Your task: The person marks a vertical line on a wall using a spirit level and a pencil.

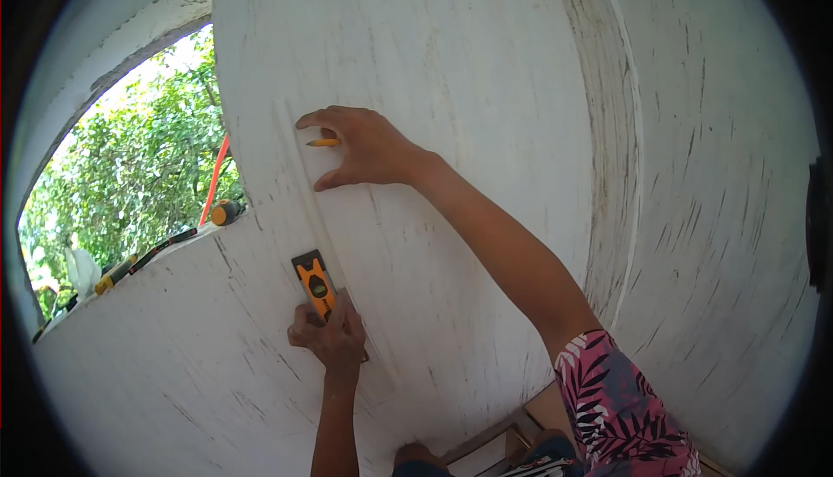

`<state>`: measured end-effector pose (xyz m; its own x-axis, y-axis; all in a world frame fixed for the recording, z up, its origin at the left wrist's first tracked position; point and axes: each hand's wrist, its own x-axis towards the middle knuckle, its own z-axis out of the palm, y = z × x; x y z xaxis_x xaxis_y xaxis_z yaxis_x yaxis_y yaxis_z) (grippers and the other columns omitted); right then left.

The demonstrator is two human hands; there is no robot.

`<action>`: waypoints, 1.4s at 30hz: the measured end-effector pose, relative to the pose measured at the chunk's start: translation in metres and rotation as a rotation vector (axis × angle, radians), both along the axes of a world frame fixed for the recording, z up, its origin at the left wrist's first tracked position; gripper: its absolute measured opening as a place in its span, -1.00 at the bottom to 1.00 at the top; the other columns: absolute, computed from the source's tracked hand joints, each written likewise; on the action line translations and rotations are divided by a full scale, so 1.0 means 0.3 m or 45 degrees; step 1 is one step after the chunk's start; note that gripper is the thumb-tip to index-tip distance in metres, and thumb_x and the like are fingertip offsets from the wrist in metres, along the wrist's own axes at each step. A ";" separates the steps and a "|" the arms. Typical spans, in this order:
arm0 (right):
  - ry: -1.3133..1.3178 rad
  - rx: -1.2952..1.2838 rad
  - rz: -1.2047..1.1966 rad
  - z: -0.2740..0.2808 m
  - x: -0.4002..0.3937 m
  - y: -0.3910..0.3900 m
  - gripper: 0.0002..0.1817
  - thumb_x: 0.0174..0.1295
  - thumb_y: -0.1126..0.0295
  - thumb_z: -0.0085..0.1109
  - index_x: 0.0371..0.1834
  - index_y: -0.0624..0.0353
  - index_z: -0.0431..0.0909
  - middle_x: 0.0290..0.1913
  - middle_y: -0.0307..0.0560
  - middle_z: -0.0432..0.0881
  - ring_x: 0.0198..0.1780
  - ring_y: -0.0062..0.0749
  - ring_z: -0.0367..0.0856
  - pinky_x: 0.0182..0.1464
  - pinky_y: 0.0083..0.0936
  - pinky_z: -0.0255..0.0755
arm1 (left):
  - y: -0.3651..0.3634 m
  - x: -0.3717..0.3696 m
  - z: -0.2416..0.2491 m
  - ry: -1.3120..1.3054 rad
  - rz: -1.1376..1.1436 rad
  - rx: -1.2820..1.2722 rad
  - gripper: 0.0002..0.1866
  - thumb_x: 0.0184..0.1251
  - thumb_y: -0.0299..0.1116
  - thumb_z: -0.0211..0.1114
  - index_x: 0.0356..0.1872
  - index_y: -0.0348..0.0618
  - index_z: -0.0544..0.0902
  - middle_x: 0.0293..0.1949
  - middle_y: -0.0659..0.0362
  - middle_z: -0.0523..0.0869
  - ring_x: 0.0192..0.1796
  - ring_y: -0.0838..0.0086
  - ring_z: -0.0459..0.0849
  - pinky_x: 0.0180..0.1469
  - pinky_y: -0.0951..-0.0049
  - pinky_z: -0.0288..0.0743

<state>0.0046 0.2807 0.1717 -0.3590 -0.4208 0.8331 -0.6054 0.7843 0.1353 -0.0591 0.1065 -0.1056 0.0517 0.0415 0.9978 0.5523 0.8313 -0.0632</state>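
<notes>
My left hand (pixel 334 331) grips a small orange and black spirit level (pixel 318 289) and holds it up against the white wall (pixel 486 69). The level is tilted, its top end leaning left, and its lower part is hidden behind my fingers. Above it, my right hand (pixel 373 145) is at the wall with thumb and forefinger spread wide apart. A short yellow pencil (pixel 326 142) is tucked in that hand's other fingers, its tip pointing left. A faint pale straight band (pixel 305 177) runs down the wall beside both hands.
To the left, an arched opening shows green foliage (pixel 143 143). Along its sill lie a yellow and black tool (pixel 115 275), a dark long tool (pixel 165 251) and an orange-black handle (pixel 227 212). An orange-red strip (pixel 214 180) leans there. Dark streaks mark the wall.
</notes>
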 end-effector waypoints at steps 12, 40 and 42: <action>-0.075 -0.021 -0.148 -0.003 0.046 0.018 -0.14 -0.11 0.16 0.68 0.34 0.02 0.49 -0.01 -0.07 0.59 0.03 -0.23 0.59 0.11 -0.34 0.52 | 0.004 -0.009 0.000 0.022 -0.064 0.038 -0.77 0.18 -0.39 0.44 -0.11 0.05 0.77 0.04 0.01 0.31 0.14 0.21 0.23 0.14 0.08 -0.01; 0.085 -0.048 -0.202 -0.026 -0.008 0.016 -0.18 -0.13 0.19 0.67 0.30 -0.02 0.54 0.08 -0.11 0.66 0.09 -0.23 0.64 0.22 -0.29 0.53 | 0.001 0.002 0.014 -0.009 -0.031 0.018 -0.76 0.10 -0.32 0.49 -0.16 0.16 0.81 -0.03 0.05 0.32 0.01 0.26 0.26 0.08 0.12 0.00; -0.013 -0.095 -0.266 -0.022 0.018 -0.004 -0.15 -0.18 0.26 0.71 0.30 -0.04 0.54 0.25 -0.16 0.61 0.21 -0.24 0.60 0.37 -0.30 0.51 | 0.002 -0.001 0.012 0.018 -0.037 0.030 -0.76 0.10 -0.32 0.49 -0.16 0.17 0.81 -0.01 0.05 0.30 0.01 0.26 0.25 0.08 0.12 0.00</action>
<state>0.0102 0.2795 0.1652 -0.4402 -0.2736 0.8552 -0.4299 0.9004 0.0668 -0.0593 0.1071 -0.1018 0.0663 0.0164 0.9977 0.5753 0.8163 -0.0516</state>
